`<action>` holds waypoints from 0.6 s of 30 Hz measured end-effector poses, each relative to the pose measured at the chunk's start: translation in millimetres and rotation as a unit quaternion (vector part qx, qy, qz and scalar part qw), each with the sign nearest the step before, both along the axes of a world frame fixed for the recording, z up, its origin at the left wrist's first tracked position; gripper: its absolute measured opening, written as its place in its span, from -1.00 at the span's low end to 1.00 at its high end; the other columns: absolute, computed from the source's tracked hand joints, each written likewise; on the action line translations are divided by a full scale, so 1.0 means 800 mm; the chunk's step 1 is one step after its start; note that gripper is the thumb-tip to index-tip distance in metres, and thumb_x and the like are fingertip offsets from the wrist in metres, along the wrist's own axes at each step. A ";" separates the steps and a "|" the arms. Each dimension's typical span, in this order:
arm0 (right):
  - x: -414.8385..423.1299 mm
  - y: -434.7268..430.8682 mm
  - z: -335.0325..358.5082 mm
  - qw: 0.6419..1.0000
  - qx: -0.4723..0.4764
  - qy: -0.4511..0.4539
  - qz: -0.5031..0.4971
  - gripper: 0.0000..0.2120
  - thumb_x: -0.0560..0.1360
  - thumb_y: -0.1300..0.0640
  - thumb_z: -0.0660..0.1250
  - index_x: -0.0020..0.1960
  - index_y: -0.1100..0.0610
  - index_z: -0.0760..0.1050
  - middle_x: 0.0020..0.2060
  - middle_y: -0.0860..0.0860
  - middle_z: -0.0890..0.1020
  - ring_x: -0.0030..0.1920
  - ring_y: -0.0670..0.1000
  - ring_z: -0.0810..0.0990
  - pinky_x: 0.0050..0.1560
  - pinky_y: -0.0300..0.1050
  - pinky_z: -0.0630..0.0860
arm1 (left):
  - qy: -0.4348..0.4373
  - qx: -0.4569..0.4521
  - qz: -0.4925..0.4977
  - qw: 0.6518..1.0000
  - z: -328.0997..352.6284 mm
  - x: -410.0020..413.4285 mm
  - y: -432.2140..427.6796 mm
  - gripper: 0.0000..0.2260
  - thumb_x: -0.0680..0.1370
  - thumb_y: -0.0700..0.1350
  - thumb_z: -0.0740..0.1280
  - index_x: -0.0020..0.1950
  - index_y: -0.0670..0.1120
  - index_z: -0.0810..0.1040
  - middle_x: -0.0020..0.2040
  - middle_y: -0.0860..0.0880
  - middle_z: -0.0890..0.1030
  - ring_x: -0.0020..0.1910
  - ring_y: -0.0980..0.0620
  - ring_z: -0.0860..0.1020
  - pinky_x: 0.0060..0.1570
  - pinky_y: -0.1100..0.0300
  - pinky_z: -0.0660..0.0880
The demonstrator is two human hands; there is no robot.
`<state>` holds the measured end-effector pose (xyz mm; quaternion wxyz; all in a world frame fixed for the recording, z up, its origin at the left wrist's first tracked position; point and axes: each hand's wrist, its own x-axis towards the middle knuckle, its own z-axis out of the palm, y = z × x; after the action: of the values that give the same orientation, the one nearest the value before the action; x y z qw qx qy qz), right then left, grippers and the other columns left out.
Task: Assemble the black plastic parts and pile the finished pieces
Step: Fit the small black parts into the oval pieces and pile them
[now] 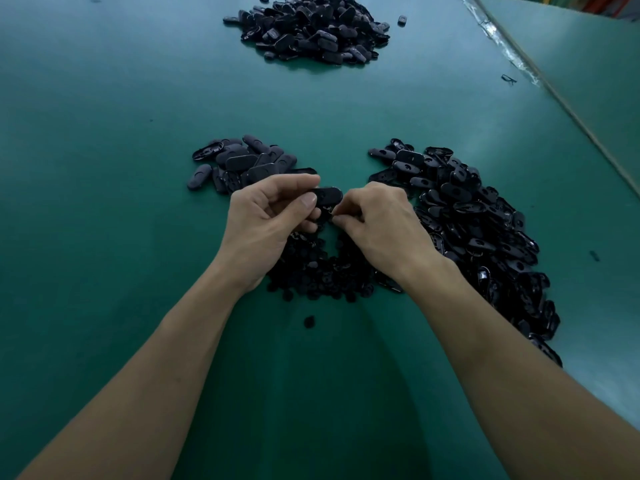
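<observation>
The likeliest slip here is a misfit: the left hand (pixel 273 220) pinches the oval piece (pixel 327 196) between thumb and curled fingers, held up off the green table (pixel 104 133). The right hand (pixel 377 223), fingers curled tight, works at that piece's near right end. If the two parts are pressed together askew, the small one may pop out and drop into the heap of small round parts (pixel 322 271) directly below, at 6 o'clock from the grip, where it would be lost among its fellows. Whether the right fingertips hold a separate small part or only the piece's edge I cannot tell, since everything is black on black. A second risk is mixing stock: the forearms pass close over the round heap and beside the long right pile (pixel 485 230) at 3 to 4 o'clock, so a careless sweep could drag shells into the wrong group. A finished piece tossed short of the far pile (pixel 311 26) at 12 o'clock could land near the left pile (pixel 242 164) at 10 o'clock. By count there are two hands, one piece in hand and four heaps (their contents are far too many to number). One stray round part (pixel 309 321) lies at 6 o'clock nearer the person, and one lone piece (pixel 401 19) lies just right of the far pile.
</observation>
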<state>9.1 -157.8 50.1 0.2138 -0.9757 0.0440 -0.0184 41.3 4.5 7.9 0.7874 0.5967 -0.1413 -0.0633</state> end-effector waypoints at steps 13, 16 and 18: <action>-0.004 -0.004 0.013 0.986 0.151 -0.066 -0.022 -0.92 0.61 0.17 0.33 -0.03 0.06 0.58 -0.22 -0.09 0.66 -0.19 -0.12 0.63 -0.04 -0.11 0.61 | 0.015 -0.007 0.015 1.000 0.000 0.001 0.001 -0.82 0.57 -0.34 0.37 0.09 -0.11 0.64 -0.15 0.03 0.70 -0.18 0.08 0.66 -0.16 0.28 0.58; -0.007 -0.003 0.018 0.981 0.181 -0.074 -0.016 -0.91 0.57 0.20 0.39 0.04 0.08 0.63 -0.24 -0.12 0.67 -0.24 -0.19 0.66 -0.10 -0.32 0.60 | 0.019 -0.005 0.020 1.000 0.002 0.001 0.001 -0.83 0.58 -0.33 0.36 0.08 -0.10 0.64 -0.12 0.02 0.72 -0.19 0.10 0.66 -0.17 0.29 0.58; -0.009 -0.003 0.022 0.979 0.189 -0.072 -0.007 -0.86 0.55 0.23 0.42 0.10 0.11 0.65 -0.25 -0.12 0.68 -0.26 -0.23 0.67 -0.13 -0.40 0.57 | 0.025 -0.005 0.026 0.999 0.003 0.000 0.000 -0.82 0.58 -0.34 0.36 0.07 -0.10 0.65 -0.14 0.02 0.72 -0.21 0.11 0.65 -0.19 0.29 0.58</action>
<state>1.8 -159.9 67.4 0.3972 -0.9133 0.0385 -0.0811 41.7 4.5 10.2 0.7953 0.5941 -0.1064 -0.0574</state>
